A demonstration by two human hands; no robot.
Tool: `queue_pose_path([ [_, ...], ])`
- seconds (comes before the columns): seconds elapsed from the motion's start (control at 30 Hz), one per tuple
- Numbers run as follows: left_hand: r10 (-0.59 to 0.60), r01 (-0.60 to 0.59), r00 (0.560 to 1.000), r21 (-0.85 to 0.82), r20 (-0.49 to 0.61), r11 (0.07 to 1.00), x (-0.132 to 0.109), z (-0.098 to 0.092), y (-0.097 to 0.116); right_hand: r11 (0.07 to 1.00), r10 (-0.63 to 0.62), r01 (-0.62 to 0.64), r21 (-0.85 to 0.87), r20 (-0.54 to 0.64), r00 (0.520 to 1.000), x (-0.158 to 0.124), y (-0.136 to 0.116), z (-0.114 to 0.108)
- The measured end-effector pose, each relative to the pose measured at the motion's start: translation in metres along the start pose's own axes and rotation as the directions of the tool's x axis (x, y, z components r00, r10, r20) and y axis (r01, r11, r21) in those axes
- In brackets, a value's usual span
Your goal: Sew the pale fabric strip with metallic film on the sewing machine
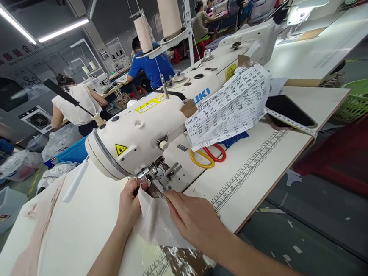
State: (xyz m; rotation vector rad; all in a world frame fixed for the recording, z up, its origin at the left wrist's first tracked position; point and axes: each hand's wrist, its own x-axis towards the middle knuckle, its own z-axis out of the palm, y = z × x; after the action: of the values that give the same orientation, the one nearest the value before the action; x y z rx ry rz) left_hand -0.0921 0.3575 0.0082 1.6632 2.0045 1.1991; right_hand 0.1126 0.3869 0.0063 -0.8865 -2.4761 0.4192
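A piece of thin whitish fabric (152,220) lies under the needle area of a white sewing machine (140,126) and drapes toward me. Close to the left of the presser foot, my left hand (129,206) is closed, pinching the fabric's edge between thumb and fingers. My right hand (193,219) reaches in from the right, its fingers closed just in front of the metal needle parts (157,172). Something small and thin shows at those fingertips, but its kind is unclear. Fingers and machine parts hide the stitching point.
Scissors (212,157) with red and yellow handles lie behind my right hand. A handwritten sheet (231,103) hangs against the machine, beside a dark phone (291,110). A printed ruler (248,168) runs along the table. Pinkish fabric (36,237) lies at left. Several people work farther back.
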Motion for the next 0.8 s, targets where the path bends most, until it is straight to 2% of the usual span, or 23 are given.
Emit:
queue_pose_path([
  [0.8,0.005,-0.005,1.0,0.005,-0.002,1.0,0.0007,-0.0006,0.005,1.0,0.001,0.0,-0.031,0.034,0.999,0.0044,-0.0025,-0.0026],
])
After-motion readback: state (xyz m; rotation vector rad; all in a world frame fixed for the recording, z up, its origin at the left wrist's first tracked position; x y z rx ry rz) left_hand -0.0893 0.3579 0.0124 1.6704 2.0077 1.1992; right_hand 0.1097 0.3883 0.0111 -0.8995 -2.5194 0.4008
